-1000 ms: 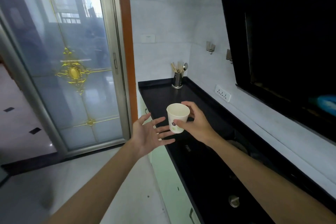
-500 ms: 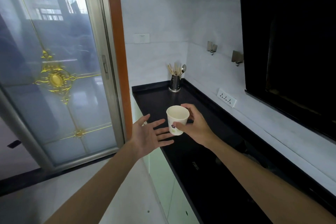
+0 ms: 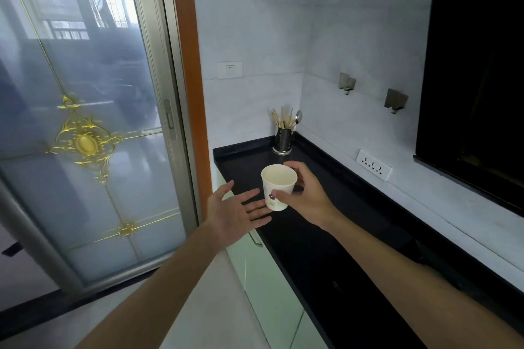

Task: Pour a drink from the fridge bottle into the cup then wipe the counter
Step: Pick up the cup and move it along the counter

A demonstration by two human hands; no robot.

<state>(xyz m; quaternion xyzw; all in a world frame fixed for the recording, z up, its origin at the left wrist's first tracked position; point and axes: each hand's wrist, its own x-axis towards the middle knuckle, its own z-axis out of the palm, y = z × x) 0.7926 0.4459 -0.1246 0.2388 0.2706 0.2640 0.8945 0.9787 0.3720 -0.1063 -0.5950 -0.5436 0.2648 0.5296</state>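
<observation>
— Where is the cup?
— The cup [image 3: 278,187], white paper, is upright over the front edge of the black bench [image 3: 326,249], pinched between the thumb and fingers of the right hand [image 3: 309,198].
— And the left hand?
— The left hand [image 3: 232,212] is spread, palm up, with its fingertips just beside the cup's base; I cannot tell whether they touch. A utensil holder [image 3: 282,140] stands in the bench's far corner.
</observation>
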